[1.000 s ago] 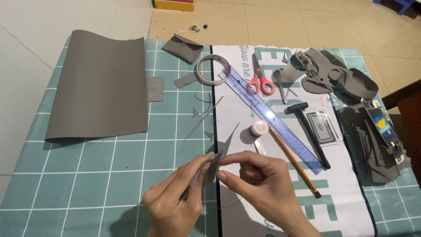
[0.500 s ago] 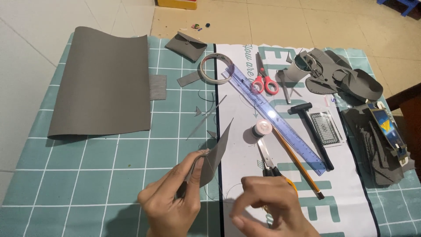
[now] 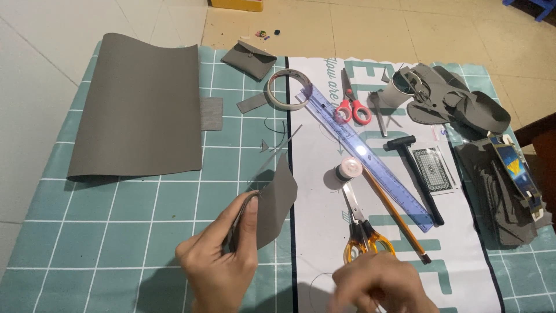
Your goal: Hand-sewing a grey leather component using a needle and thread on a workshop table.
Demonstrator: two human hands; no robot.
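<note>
A teal gridded cutting mat lies on a pale tiled floor, half covered on the right by a white printed sheet, with a large grey sheet of material curling up at the mat's far left. The left hand pinches a small grey piece between thumb and fingers, holding it tilted just above the mat near the white sheet's edge. The right hand is blurred and cut off by the bottom edge, just beside the orange-handled scissors, and I can't tell whether its fingers are closed on anything.
</note>
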